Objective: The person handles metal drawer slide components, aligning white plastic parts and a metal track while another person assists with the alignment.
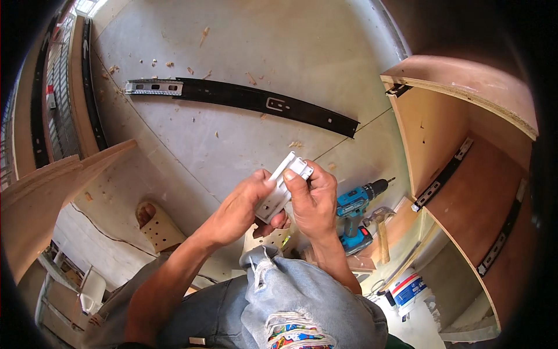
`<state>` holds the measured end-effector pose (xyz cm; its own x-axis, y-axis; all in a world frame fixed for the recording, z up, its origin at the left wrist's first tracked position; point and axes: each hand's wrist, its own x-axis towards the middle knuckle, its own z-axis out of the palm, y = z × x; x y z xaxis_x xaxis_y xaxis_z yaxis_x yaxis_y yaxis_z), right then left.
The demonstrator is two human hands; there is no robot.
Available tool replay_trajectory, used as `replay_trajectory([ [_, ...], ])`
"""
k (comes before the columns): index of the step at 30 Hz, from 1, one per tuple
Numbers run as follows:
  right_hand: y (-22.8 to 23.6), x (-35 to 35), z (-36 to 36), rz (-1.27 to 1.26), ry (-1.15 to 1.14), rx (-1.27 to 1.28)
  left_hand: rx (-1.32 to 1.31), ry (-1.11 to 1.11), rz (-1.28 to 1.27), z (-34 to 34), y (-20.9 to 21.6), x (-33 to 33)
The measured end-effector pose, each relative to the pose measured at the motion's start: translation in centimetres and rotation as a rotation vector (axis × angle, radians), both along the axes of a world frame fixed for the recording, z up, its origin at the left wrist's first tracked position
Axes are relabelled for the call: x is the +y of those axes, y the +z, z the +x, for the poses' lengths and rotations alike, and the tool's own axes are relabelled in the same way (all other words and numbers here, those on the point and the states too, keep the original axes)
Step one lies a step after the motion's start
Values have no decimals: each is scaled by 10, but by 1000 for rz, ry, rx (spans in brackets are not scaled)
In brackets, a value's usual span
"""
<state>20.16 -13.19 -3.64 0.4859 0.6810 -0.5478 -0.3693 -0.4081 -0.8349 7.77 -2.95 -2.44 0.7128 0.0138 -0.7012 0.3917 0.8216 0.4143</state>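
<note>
Above my lap, both hands are closed around a long, narrow white piece (274,199) with a raised edge and a stepped, notched far end. Its exact kind I cannot make out. My left hand (241,203) grips its left side, with fingers curled underneath. My right hand (314,203) holds the far right part, the thumb pressed on top. Beyond them on the floor lies a black drawer slide (244,100), its silver inner end sticking out to the left.
Right of my hands, a blue cordless drill (353,210) lies by a hammer (382,235). A wooden cabinet (433,116) at right has slides (444,177) fixed inside. Wooden boards (52,186) with slides stand at left. A white-and-blue tub (408,289) sits lower right; wood shavings dot the floor.
</note>
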Motion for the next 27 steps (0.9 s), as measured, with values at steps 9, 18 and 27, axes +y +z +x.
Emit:
replay_trajectory([
  [9, -4, 4, -8, 19, -136, -102, 57, 335, -9, -1, 4, -14],
  [18, -13, 22, -40, 36, -375, -173, 113, 641, -60, -2, -16, -29],
  [27, -12, 29, -48, 36, -422, 77, 143, 767, -161, -9, -25, -40],
])
